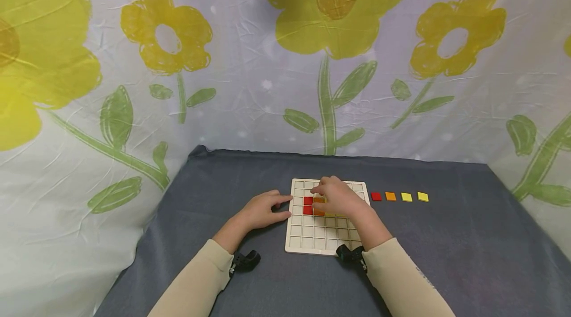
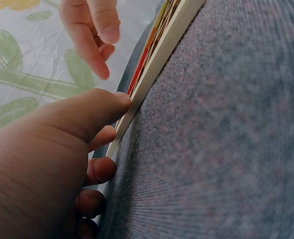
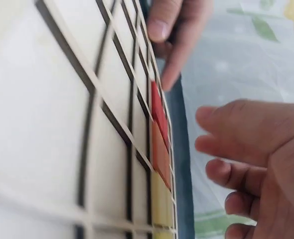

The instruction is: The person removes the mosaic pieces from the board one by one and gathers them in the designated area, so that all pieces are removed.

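A pale wooden grid board (image 1: 301,242) lies on the grey cloth. My left hand (image 1: 263,210) rests at its left edge, the thumb (image 2: 118,101) touching the rim in the left wrist view. Over the upper middle of the board hovers my right hand (image 1: 341,197), its fingers loosely bent. In the right wrist view nothing shows between the thumb and fingers (image 3: 212,144). Red tiles (image 1: 308,210) sit in cells at the board's left, beside orange tiles (image 1: 318,211). Yellow tiles (image 3: 161,204) continue the rows, partly hidden under my right hand in the head view.
Right of the board, in a row on the cloth, lie a red tile (image 1: 376,196), an orange tile (image 1: 390,196), a yellow tile (image 1: 406,197) and another yellow tile (image 1: 423,196). A flower-printed curtain (image 1: 250,99) hangs behind the table and at its sides.
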Available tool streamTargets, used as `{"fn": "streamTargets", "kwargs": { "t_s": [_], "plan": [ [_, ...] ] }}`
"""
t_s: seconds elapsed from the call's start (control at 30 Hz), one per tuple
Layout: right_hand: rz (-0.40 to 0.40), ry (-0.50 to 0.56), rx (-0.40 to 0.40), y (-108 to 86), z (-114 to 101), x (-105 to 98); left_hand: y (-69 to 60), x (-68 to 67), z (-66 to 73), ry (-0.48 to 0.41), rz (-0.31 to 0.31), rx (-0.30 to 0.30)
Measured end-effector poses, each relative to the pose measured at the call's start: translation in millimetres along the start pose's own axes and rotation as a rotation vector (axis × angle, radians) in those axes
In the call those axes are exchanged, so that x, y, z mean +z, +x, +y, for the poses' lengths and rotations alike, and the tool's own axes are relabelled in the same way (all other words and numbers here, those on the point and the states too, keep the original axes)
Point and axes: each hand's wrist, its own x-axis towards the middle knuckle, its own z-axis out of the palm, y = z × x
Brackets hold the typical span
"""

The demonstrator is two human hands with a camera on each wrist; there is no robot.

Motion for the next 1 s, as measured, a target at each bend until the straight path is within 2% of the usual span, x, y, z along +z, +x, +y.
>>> {"fn": "streamTargets", "kwargs": {
  "t_s": [0.13,0.33,0.67,0.83,1.0],
  "plan": [
    [-0.018,-0.058,0.015,2.1,-5,6,-0.1,0.2,0.3,0.002,0.005,0.007],
    [-0.021,-0.076,0.038,4.0,-7,13,-0.1,0.7,0.4,0.009,0.009,0.014],
    [0.035,-0.106,0.055,7.4,-5,22,0.3,-0.1,0.2,0.011,0.008,0.015],
    [0.046,-0.080,0.061,7.6,-4,22,0.0,-0.6,0.8,0.012,0.008,0.011],
    [0.062,0.008,0.082,8.5,-4,24,0.0,0.3,0.2,0.012,0.005,0.009]
  ]
}}
